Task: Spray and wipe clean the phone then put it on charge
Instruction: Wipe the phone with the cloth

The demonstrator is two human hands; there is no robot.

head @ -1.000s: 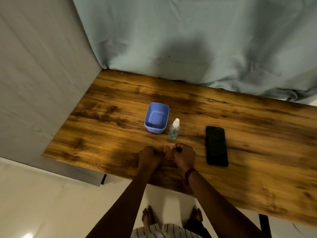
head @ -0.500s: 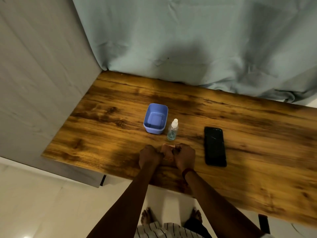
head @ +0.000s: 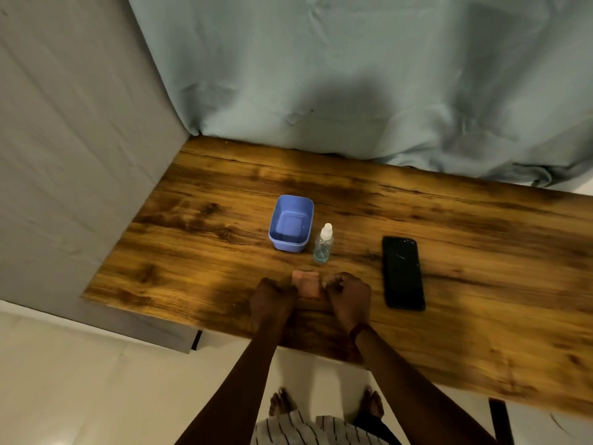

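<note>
A black phone (head: 403, 273) lies flat, screen up, on the wooden table (head: 481, 252), to the right of my hands. A small clear spray bottle (head: 323, 243) with a white cap stands upright just beyond them. Between my hands lies a small pinkish cloth (head: 307, 284), stretched flat on the table. My left hand (head: 272, 296) pinches its left edge and my right hand (head: 349, 296) pinches its right edge. Both fists rest near the table's front edge. No charger or cable is visible.
An empty blue plastic tub (head: 291, 223) stands left of the bottle. A pale green curtain (head: 353, 75) hangs behind the table and a grey wall (head: 64, 155) borders its left side. My bare feet (head: 282, 401) show below the front edge.
My hands have drawn slightly apart, so more of the pinkish cloth shows between them. Phone, bottle and tub have stayed put.
</note>
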